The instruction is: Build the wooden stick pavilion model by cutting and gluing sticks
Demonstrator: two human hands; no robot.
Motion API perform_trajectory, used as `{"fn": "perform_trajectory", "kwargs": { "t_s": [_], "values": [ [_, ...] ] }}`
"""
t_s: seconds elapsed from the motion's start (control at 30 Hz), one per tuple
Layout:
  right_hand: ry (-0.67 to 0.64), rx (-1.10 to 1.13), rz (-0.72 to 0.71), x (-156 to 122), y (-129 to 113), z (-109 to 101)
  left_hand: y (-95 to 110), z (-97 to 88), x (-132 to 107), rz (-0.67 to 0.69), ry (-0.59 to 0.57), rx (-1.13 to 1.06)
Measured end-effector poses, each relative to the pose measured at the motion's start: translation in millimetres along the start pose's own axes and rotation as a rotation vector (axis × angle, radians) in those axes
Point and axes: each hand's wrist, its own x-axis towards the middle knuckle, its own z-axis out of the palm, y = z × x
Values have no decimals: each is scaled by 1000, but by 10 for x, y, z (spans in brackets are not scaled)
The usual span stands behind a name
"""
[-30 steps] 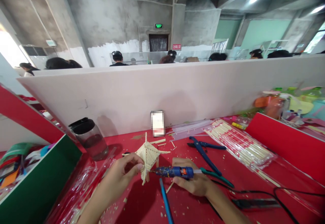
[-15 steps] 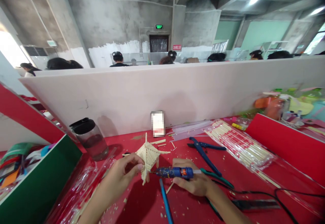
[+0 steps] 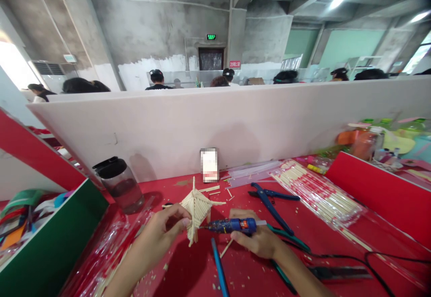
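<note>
A small house-like model of pale wooden sticks [image 3: 197, 209] stands on the red table [image 3: 242, 270]. My left hand [image 3: 164, 229] pinches its lower left side, fingers closed on it. My right hand [image 3: 256, 238] is wrapped round a blue glue gun [image 3: 232, 226] held level, its nozzle touching the model's right side. A black cord [image 3: 336, 257] runs from the gun off to the right.
Blue-handled pliers [image 3: 271, 200] and green-handled cutters [image 3: 291, 238] lie right of the hands. A bag of sticks [image 3: 319, 196] lies further right. A dark-lidded jar [image 3: 117, 183] stands at the left, beside a green box [image 3: 50, 238]. A white partition [image 3: 215, 121] backs the table; other people sit beyond.
The glue gun and my right hand have shifted slightly up and left against the model. The left hand and the model stay in place.
</note>
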Motion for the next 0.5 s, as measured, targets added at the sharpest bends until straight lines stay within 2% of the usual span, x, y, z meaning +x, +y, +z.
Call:
{"fn": "perform_trajectory", "kwargs": {
  "t_s": [0.07, 0.2, 0.27, 0.4, 0.5],
  "values": [
    [2, 32, 32, -23, 16, 23, -13, -3, -2, 0, 1, 5],
    [-69, 339, 236, -59, 64, 67, -15, -9, -4, -1, -12, 6],
    [-108, 416, 302, -48, 88, 44, -10, -9, -1, -1, -13, 7],
    [-150, 370, 329, 6, 106, -93, -16, -3, 4, 10, -7, 2],
    [-270, 343, 314, -4, 101, -187, -30, 2, -3, 5, 0, -4]
  ]
}}
